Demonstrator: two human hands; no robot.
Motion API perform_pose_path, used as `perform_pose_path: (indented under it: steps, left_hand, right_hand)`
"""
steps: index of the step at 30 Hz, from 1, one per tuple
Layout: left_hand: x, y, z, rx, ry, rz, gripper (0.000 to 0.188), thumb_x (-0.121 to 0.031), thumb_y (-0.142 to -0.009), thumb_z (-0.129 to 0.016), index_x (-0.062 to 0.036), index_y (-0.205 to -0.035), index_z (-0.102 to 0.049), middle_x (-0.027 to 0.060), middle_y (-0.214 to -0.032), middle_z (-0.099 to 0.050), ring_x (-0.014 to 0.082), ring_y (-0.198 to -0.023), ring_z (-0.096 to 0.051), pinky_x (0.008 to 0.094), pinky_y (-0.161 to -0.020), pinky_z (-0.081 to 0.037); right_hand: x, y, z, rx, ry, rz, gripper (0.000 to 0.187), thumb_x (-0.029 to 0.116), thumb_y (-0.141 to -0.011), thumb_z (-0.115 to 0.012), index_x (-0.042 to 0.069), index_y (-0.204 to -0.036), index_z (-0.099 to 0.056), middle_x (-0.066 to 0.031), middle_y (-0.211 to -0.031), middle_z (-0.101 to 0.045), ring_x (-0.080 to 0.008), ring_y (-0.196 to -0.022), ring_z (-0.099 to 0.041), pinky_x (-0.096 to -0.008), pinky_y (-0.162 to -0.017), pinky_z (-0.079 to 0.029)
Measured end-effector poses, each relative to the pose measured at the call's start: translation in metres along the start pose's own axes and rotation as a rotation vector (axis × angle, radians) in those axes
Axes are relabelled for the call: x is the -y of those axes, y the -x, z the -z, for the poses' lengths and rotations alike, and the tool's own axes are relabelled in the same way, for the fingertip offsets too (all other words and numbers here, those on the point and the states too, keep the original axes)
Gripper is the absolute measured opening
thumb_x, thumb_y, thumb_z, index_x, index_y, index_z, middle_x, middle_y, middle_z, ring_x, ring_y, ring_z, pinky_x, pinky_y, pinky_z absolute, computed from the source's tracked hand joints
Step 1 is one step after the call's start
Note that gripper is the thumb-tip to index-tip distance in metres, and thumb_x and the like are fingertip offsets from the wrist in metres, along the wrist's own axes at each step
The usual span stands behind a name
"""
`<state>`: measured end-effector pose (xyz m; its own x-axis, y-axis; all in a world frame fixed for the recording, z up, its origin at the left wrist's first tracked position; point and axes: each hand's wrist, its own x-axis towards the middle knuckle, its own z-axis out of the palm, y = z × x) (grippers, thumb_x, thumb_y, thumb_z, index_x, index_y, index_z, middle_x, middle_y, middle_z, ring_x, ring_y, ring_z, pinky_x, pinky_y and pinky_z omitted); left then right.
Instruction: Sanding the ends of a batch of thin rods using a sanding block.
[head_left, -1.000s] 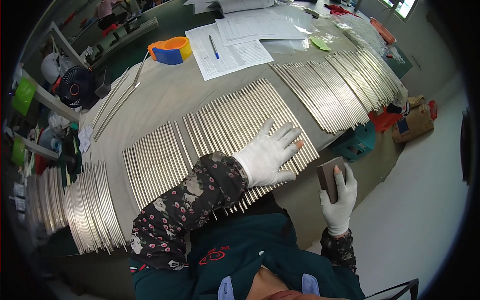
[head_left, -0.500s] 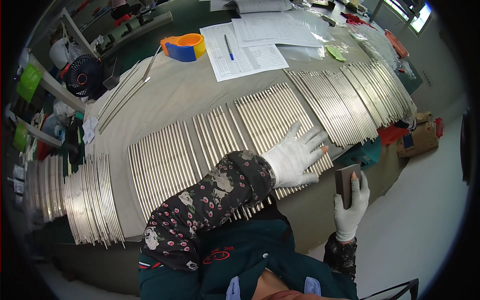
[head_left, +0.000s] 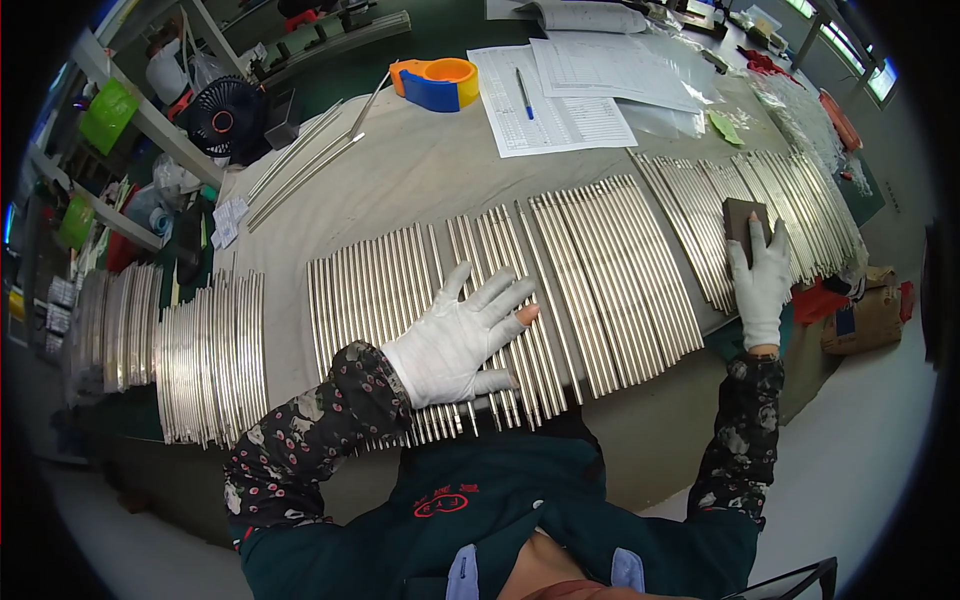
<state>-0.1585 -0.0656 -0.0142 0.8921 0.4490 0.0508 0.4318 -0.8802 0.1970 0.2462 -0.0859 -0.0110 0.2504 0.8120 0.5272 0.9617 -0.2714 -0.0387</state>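
Rods of thin, straight, silvery metal (head_left: 605, 290) lie under and beside the white-gloved left hand (head_left: 450, 345), flat and grasping nothing; uneven pressing could roll them crooked. The white-gloved right hand (head_left: 763, 285) grips a brown rectangular block (head_left: 740, 222); careless rubbing could scratch similar rods (head_left: 695, 225) beneath.

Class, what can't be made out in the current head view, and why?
In the head view:
Rods under the left hand: partly covered by it.
Underside of the dark block in the right hand: hidden by the block.
Entries on the papers: too small.
Eyeglasses: cut off by the bottom edge.
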Motion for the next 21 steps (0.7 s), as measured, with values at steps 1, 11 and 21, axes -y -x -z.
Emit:
perform_pose_path:
  steps: [1,11,21]
  left_hand:
    - [0.001,0.002,-0.002,0.008,-0.001,0.002,0.088,-0.057,-0.084,-0.053,-0.0141,-0.15,-0.013,0.0185,-0.152,-0.022,0.0384,-0.139,-0.024,0.063,-0.11,-0.013]
    - [0.004,0.027,0.005,-0.051,0.015,0.019,0.079,-0.054,-0.084,-0.057,-0.0068,-0.141,-0.03,0.0182,-0.143,-0.035,0.0363,-0.134,-0.032,0.0628,-0.108,-0.017]
    - [0.008,-0.036,0.028,0.021,-0.062,-0.073,0.061,-0.034,-0.07,-0.076,-0.0078,-0.12,-0.052,0.0103,-0.127,-0.048,0.0294,-0.127,-0.041,0.0582,-0.11,-0.021]
  right_hand:
    - [0.004,-0.006,-0.002,0.108,0.202,-0.029,0.057,0.044,-0.089,-0.055,0.01,-0.134,-0.05,-0.0238,-0.141,-0.038,-0.0399,-0.132,-0.034,-0.0505,-0.103,-0.033]
    - [0.061,0.044,0.044,-0.041,-0.157,0.38,0.059,0.05,-0.092,-0.045,0.009,-0.134,-0.046,-0.0244,-0.141,-0.036,-0.0447,-0.131,-0.032,-0.0546,-0.103,-0.031]
    - [0.098,0.035,0.019,0.203,-0.019,0.213,0.035,0.029,-0.081,-0.065,0.0,-0.099,-0.059,-0.016,-0.082,-0.058,-0.0317,-0.081,-0.059,-0.0431,-0.067,-0.051]
